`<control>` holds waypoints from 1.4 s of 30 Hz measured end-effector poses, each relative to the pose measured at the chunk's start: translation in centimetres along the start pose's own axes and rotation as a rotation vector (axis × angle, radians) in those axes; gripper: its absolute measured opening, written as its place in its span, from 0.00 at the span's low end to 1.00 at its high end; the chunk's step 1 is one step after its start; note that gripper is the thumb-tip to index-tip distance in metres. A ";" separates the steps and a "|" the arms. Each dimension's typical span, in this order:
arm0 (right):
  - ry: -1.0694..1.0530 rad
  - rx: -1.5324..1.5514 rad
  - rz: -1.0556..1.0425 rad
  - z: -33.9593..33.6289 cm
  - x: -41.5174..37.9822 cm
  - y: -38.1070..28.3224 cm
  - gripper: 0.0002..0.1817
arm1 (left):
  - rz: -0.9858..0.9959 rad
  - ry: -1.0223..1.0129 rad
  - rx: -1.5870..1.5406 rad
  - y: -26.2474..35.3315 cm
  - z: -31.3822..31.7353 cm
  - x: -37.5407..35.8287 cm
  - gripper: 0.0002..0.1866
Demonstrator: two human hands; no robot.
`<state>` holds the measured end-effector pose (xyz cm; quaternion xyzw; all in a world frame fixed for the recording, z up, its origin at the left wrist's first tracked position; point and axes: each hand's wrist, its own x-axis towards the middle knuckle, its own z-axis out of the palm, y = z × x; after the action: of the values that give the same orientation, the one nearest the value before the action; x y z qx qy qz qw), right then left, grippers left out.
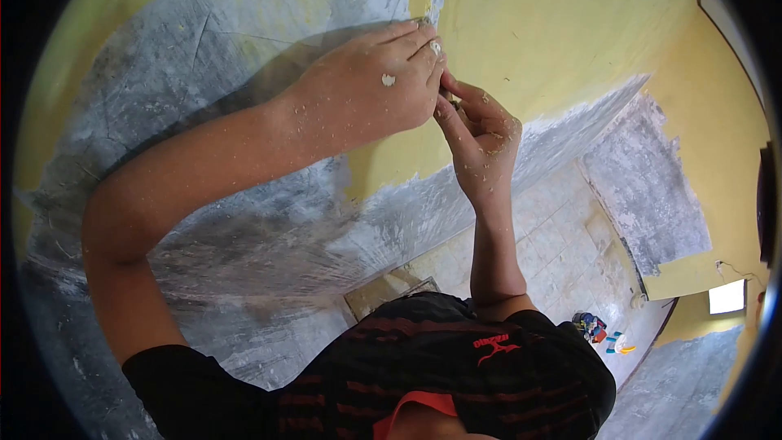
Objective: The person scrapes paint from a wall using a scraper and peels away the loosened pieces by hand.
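Note:
My left hand point(366, 85) is raised at the upper middle, back toward the camera, with its fingers curled together against the wall where grey meets yellow. Whatever it holds is hidden beneath the fingers. Just to its right, my right hand point(486, 138) touches or nearly touches it, thumb and fingertips pinched on something small and dark that I cannot make out. Pale flakes stick to both hands and forearms. The wall shows yellow paint point(554, 24) and a bare grey scraped area point(163, 73) with ragged edges.
Light floor tiles point(554, 236) lie below, scattered with debris. A small pile of coloured items point(590, 327) rests on the floor at the lower right. Another partly scraped wall point(652, 187) stands at the right. A bright white opening point(727, 297) shows at the far right.

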<state>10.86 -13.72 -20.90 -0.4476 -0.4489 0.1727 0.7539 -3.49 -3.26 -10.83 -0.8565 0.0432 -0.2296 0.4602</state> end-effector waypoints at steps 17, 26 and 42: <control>0.002 -0.093 0.023 0.1 0.4 -1.0 0.17 | -0.038 -0.055 -0.023 -0.4 -0.6 0.6 0.19; -0.003 -0.037 0.016 0.1 0.4 -0.6 0.16 | -0.005 -0.047 0.023 -0.7 -0.8 0.7 0.20; 0.030 -0.001 -0.031 1.2 1.0 -0.8 0.19 | -0.013 0.027 0.065 -0.9 0.0 0.1 0.19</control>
<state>10.26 -12.86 -19.54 -0.4435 -0.4445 0.1542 0.7629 -3.55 -2.79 -10.05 -0.8383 0.0366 -0.2454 0.4856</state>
